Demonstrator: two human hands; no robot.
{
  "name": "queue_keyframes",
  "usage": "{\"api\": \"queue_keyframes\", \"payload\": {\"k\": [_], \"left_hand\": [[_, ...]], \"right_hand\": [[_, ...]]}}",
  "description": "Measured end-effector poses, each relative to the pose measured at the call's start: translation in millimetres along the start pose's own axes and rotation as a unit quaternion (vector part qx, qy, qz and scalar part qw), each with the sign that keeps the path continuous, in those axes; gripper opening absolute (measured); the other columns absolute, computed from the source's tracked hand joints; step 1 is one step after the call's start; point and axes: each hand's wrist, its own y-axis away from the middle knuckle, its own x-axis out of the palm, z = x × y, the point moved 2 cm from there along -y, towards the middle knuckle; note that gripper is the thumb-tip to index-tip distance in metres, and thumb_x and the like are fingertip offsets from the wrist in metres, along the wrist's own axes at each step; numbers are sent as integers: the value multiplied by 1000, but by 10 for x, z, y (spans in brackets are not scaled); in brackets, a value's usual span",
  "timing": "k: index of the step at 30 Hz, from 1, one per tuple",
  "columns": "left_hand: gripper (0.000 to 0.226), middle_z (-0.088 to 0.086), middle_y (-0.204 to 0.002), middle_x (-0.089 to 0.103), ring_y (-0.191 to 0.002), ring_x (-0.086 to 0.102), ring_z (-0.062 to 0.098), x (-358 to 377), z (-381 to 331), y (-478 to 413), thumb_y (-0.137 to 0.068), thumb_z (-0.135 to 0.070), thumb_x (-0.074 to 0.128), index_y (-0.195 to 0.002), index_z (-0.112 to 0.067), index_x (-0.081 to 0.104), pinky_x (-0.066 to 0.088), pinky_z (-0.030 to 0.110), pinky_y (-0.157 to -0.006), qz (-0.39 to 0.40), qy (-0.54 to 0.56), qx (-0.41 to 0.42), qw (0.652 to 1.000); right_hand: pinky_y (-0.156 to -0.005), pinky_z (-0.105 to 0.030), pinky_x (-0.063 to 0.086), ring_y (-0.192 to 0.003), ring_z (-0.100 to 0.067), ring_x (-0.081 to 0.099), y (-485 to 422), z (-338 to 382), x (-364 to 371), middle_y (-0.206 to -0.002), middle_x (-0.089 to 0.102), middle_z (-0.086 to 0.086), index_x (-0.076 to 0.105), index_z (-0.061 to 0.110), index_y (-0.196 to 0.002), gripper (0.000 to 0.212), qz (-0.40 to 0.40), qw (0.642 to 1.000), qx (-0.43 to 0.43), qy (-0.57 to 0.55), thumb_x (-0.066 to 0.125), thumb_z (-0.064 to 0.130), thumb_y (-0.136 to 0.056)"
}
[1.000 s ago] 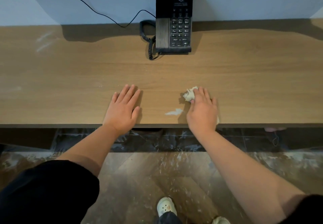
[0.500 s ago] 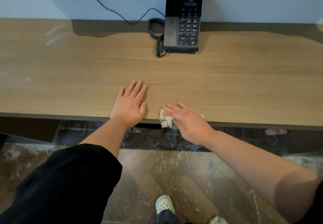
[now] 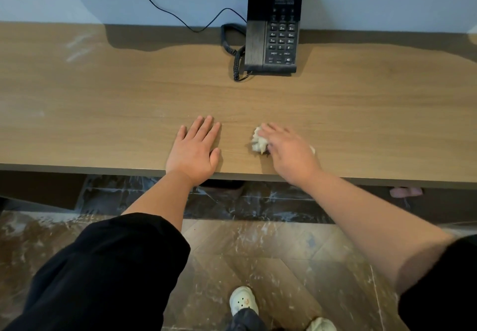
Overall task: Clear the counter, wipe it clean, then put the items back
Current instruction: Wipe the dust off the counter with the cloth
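Note:
A long wooden counter (image 3: 361, 124) runs along a pale wall. My left hand (image 3: 195, 149) lies flat on it near the front edge, fingers straight and together. To its right, my right hand (image 3: 289, 152) presses a crumpled white tissue (image 3: 258, 142) onto the wood with its fingers stretched over the wad. The tissue sticks out past the fingertips on the left, and a small bit shows at the right side of the hand. A black desk phone (image 3: 273, 25) stands at the back against the wall.
The phone's coiled cord (image 3: 236, 56) lies just left of it, and a thin cable runs up the wall. Faint white smears (image 3: 77, 46) mark the counter's back left. Below the edge are a dusty floor and my shoes.
My right hand swept the tissue from the middle down to the front edge, over the white smear, then back up. The smear is gone. My left hand stayed flat.

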Motion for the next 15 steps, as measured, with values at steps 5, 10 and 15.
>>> {"api": "queue_keyframes", "payload": {"k": [5, 10, 15], "left_hand": [[61, -1, -163, -3, -150, -7, 18, -15, -8, 19, -101, -39, 23, -156, -22, 4, 0, 44, -122, -3, 7, 2, 1000], [60, -1, -163, -4, -150, -8, 18, -17, 1, 15, -101, -39, 23, -156, -23, 4, 0, 43, -122, -4, 10, 1, 1000], [60, -1, -163, -5, -150, -8, 18, 3, -3, 17, -101, -40, 20, -156, -23, 3, -1, 43, -122, 0, 4, 2, 1000]], "right_hand": [[-118, -33, 9, -141, -10, 24, 456, 206, 181, -150, 37, 2, 46, 17, -141, 48, 33, 992, -118, -8, 49, 5, -95], [-115, -47, 30, -138, -21, 35, 417, 233, -56, -145, 40, 11, 43, 27, -142, 46, 26, 985, -12, -173, 43, 11, -99], [-96, -44, 46, -113, -26, 54, -27, -378, -485, -132, 54, -10, 33, 26, -147, 44, -86, 960, 256, -78, 34, 25, -104]]}}
